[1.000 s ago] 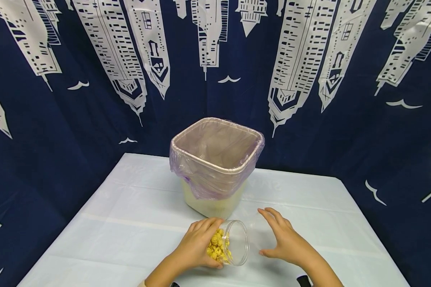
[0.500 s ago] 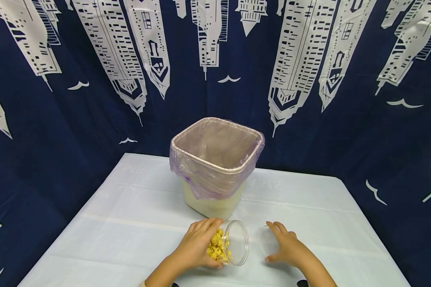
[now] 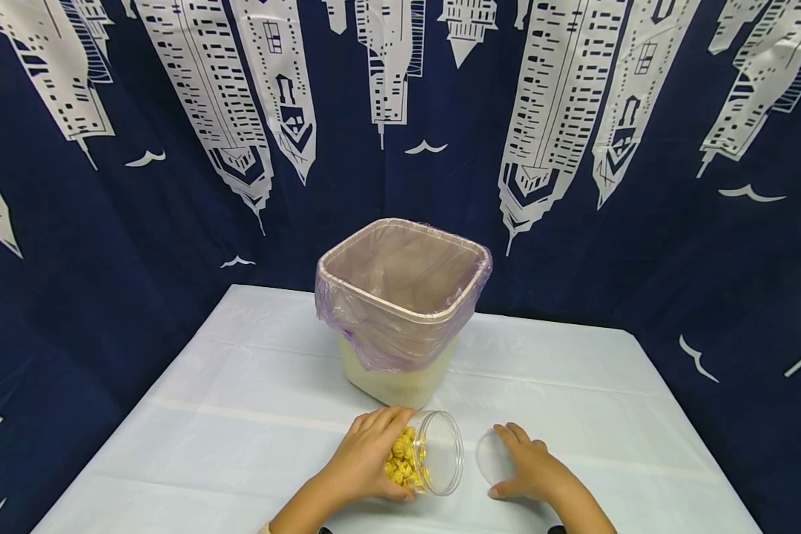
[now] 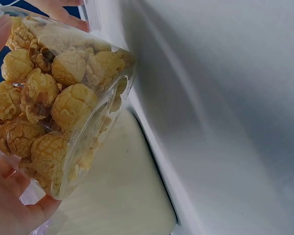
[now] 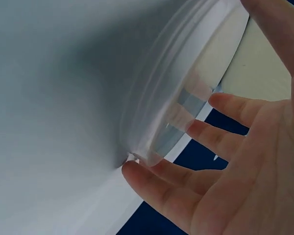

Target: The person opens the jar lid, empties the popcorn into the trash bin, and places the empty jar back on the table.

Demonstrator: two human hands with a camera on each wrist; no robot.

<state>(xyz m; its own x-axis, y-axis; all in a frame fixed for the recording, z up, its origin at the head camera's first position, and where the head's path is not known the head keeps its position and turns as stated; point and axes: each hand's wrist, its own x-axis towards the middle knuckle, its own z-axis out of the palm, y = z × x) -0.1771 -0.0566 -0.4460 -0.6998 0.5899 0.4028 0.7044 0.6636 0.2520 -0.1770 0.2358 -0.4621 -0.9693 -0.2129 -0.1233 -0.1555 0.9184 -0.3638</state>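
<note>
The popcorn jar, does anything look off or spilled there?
Only its tilt: the clear jar is held sideways in the left hand, uncapped, so popcorn could tumble out. The right hand holds the lid apart. I see no spilled pieces.

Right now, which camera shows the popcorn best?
The left wrist view: individual pieces of popcorn appear large and close. The head view shows it small, partly hidden by the left hand; the right wrist view shows none.
</note>
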